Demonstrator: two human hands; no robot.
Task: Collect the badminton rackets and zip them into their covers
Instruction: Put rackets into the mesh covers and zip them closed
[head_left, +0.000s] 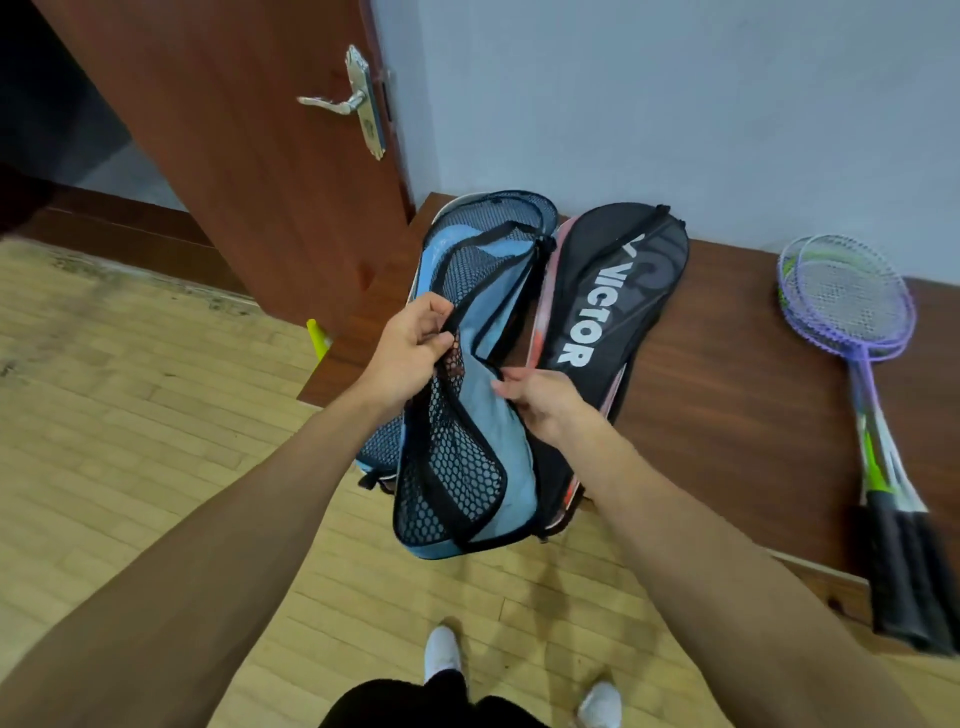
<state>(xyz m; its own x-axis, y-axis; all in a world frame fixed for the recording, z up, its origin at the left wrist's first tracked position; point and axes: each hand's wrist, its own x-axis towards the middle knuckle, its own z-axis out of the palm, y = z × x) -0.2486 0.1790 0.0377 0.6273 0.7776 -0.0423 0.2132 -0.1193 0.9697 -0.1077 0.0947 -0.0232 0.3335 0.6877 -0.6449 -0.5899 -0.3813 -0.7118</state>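
Observation:
A light blue racket cover with black mesh panels (498, 431) lies on the left end of a dark wooden bench (727, 395), hanging over its front edge. My left hand (410, 348) grips the cover's black mesh edge. My right hand (540, 400) pinches the blue fabric edge beside it. Another blue mesh cover (488, 218) lies underneath, further back. A black cover marked VICTOR (597, 306) rests just to the right. Several purple-framed rackets (857, 332) with black grips lie on the bench at the far right.
A brown door (234, 156) with a metal handle (343, 104) stands open at the back left. A pale wall runs behind the bench. The floor is light wooden parquet (130, 415). My white shoes (441, 654) show at the bottom.

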